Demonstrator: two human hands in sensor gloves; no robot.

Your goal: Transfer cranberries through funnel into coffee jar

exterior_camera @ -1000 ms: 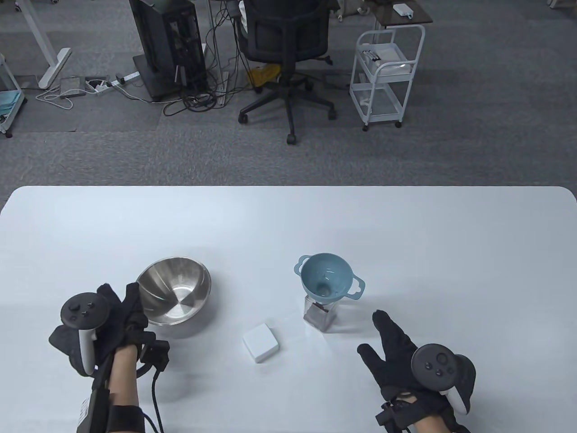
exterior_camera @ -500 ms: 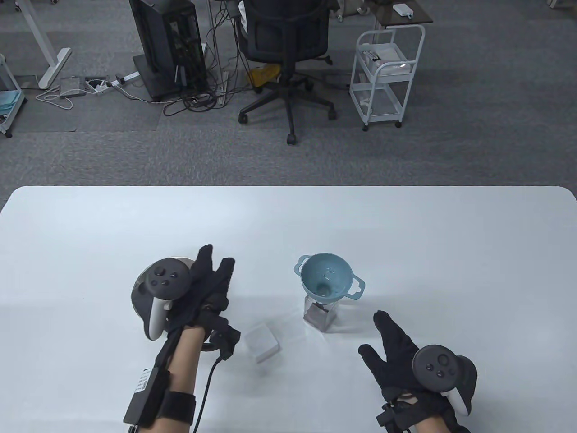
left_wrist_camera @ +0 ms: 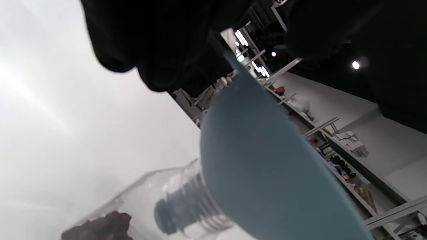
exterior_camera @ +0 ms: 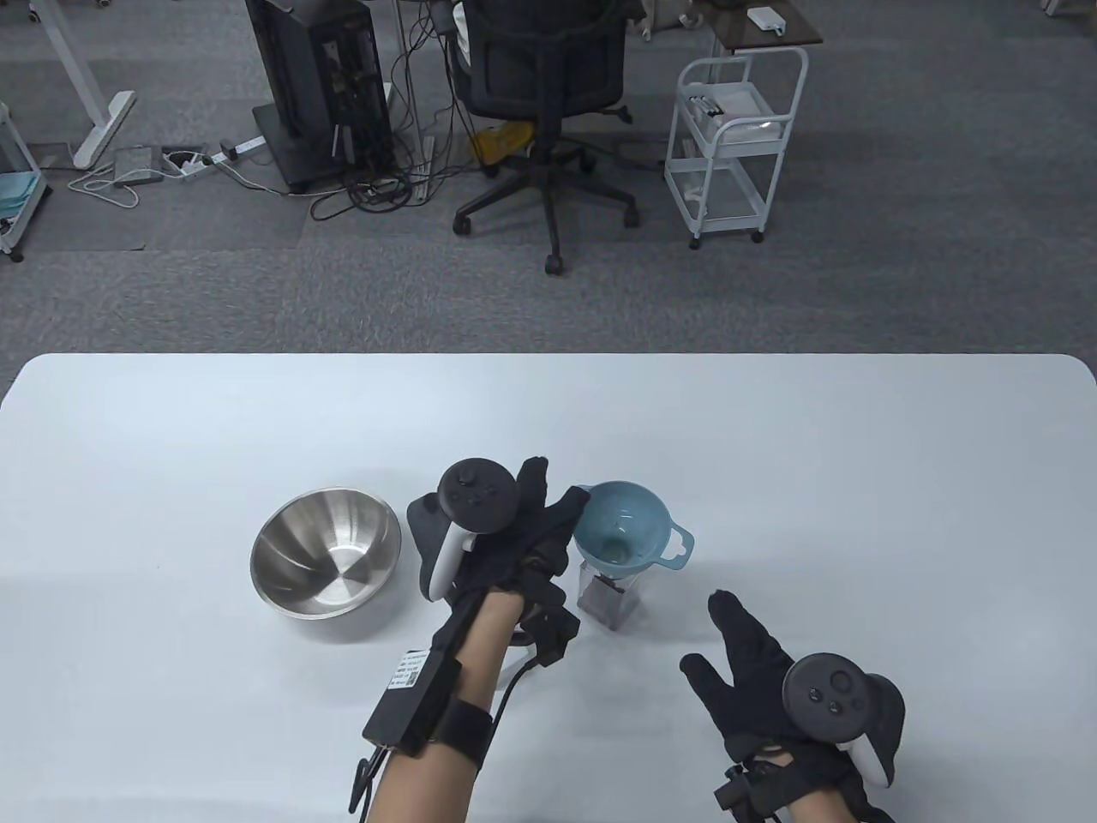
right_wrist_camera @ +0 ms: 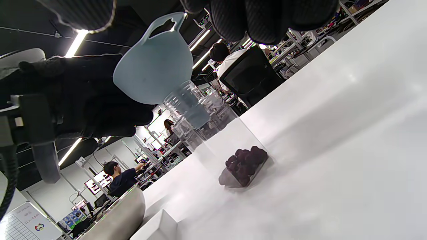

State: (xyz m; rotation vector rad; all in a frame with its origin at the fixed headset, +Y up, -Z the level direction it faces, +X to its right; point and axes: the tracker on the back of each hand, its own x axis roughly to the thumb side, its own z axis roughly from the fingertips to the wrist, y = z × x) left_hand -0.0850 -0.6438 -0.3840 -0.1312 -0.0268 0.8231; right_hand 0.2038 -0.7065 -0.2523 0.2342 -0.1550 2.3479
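While left hand (exterior_camera: 506,549) fingers reach funnel (exterior_camera: 624,538), contact unclear; right hand (exterior_camera: 754,669) fingers spread; lid mostly hidden.

Left hand (exterior_camera: 514,540) is extended forward with fingers straight; right hand (exterior_camera: 754,669) is laid flat, fingers spread.

Funnel (exterior_camera: 628,533) in jar (exterior_camera: 607,603), bowl (exterior_camera: 326,564) left.
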